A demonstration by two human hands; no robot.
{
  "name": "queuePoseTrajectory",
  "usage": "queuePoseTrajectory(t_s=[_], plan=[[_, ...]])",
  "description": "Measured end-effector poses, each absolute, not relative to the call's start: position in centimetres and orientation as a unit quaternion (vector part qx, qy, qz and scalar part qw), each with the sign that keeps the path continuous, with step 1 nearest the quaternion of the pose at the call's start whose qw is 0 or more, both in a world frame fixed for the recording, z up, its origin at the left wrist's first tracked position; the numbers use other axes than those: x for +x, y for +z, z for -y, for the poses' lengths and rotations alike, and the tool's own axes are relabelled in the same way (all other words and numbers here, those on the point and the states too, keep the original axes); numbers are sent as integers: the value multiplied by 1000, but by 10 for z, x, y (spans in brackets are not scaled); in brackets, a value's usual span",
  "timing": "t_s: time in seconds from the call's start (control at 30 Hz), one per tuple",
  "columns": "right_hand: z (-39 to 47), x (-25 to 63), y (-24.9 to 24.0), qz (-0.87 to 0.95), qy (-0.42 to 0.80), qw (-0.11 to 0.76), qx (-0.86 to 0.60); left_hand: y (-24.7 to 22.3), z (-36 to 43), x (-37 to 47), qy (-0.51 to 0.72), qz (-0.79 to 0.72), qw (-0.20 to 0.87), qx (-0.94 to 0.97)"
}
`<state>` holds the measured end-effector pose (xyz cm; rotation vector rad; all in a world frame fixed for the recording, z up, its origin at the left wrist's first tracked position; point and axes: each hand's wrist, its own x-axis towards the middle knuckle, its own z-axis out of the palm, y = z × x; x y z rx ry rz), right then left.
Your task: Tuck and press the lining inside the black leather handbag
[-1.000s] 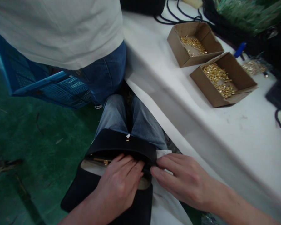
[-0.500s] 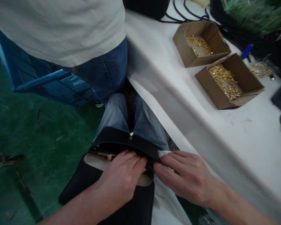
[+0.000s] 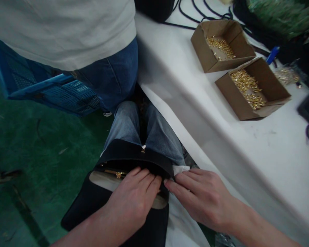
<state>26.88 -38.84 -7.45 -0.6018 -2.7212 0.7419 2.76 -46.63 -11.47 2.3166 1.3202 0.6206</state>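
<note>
A black handbag [image 3: 83, 197] lies over the lap with its mouth open, showing a beige lining and a gold zipper [image 3: 117, 173] inside. On the far rim is a small gold fitting [image 3: 143, 149] with a white bit on it. My left hand [image 3: 135, 200] reaches into the mouth, its fingers curled together over the inner edge; the fingertips are partly hidden. At the right end of the opening, my right hand [image 3: 204, 195] pinches the bag's side edge between thumb and fingers. Whether either hand also holds some small part is hidden.
Two cardboard boxes [image 3: 208, 63] of small gold hardware stand on the white-covered table [image 3: 185, 79] to the right, near black cords and a blue object [image 3: 273, 55]. A person in a white top [image 3: 74, 31] stands ahead, beside a blue plastic crate [image 3: 54, 96].
My right thumb and fingers have shifted slightly left along the bag's edge. My left hand stays in the bag's mouth, almost still. The view has tilted a little.
</note>
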Motion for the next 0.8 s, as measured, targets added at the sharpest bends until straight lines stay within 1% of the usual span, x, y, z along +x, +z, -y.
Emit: queuePoseTrajectory(t_s=[0.17,0.27,0.37,0.57,0.7,0.8], plan=[[394,264,-74,933,252,133,-220,-115,469,27,219,-471,229,823],[398,262,-77,927,251,151,-234,-115,469,27,223,-470,241,819],[403,262,-81,921,251,170,-246,-114,466,28,231,-471,232,819],[410,267,-87,917,248,176,-257,-114,464,30,227,-428,186,855],[409,267,-84,917,257,174,-252,-112,464,29,235,-432,209,845],[407,268,-81,915,275,159,-250,-113,464,29,244,-424,204,848]])
